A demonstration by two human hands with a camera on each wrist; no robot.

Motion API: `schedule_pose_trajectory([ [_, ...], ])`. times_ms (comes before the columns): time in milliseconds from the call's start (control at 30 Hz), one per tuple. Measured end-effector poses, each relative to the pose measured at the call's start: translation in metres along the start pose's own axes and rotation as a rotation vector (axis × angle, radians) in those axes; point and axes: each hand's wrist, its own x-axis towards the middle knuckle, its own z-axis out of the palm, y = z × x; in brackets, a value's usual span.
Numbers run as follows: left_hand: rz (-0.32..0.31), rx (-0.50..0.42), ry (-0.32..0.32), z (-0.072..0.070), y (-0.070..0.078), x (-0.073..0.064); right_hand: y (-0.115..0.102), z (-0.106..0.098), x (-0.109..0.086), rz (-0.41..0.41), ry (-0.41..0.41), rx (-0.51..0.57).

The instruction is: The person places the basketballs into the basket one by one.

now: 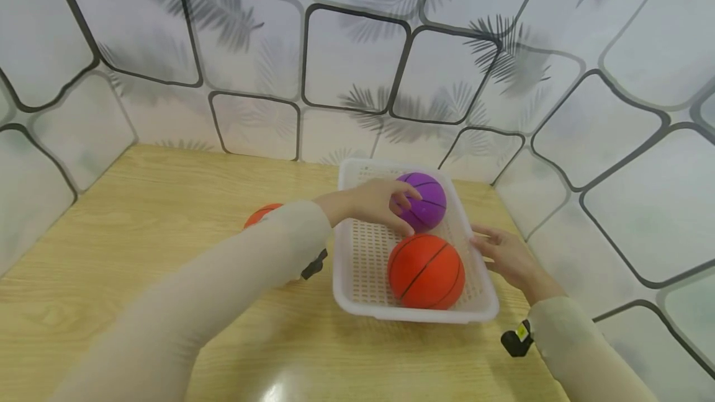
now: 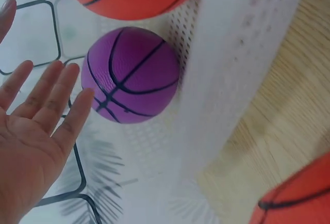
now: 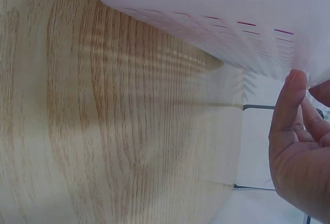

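A white plastic basket (image 1: 347,265) holds a purple toy basketball (image 1: 430,203) at its far end and an orange-red toy basketball (image 1: 426,272) nearer me. Over the basket hangs my left hand (image 1: 382,203), beside the purple ball. In the left wrist view its fingers (image 2: 77,113) are extended, palm bare, and hold nothing. My right hand (image 1: 505,256) is at the basket's right side, fingertips touching the outside by the rim. The right wrist view shows a fingertip (image 3: 295,82) against the slotted wall. Another orange-red ball (image 1: 261,214) lies on the table, mostly hidden behind my left sleeve.
The basket stands on a light wood-grain table (image 1: 184,203), toward its right side. Patterned walls (image 1: 257,123) close off the back and both sides, the right one close to my right hand. Dark devices (image 1: 517,339) are strapped at the wrists.
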Motion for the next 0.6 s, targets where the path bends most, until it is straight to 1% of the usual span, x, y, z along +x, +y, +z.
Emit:
schedule_pose_trajectory([
  [100,0.043,0.037,0.074,-0.005,-0.006,-0.005,-0.001,0.0,0.0,0.001,0.001,0.006],
  [200,0.089,0.045,0.146,-0.009,-0.012,-0.013,-0.001,0.0,-0.001,0.002,0.003,0.005],
  [300,0.122,0.056,0.211,-0.012,-0.018,-0.021,-0.001,0.0,0.0,0.004,0.004,0.001],
  [467,0.155,0.092,0.302,-0.018,-0.028,-0.037,0.0,0.0,0.0,0.011,0.005,-0.001],
  [600,0.165,0.123,0.374,-0.024,-0.036,-0.05,0.0,0.001,0.0,0.01,0.008,-0.004],
])
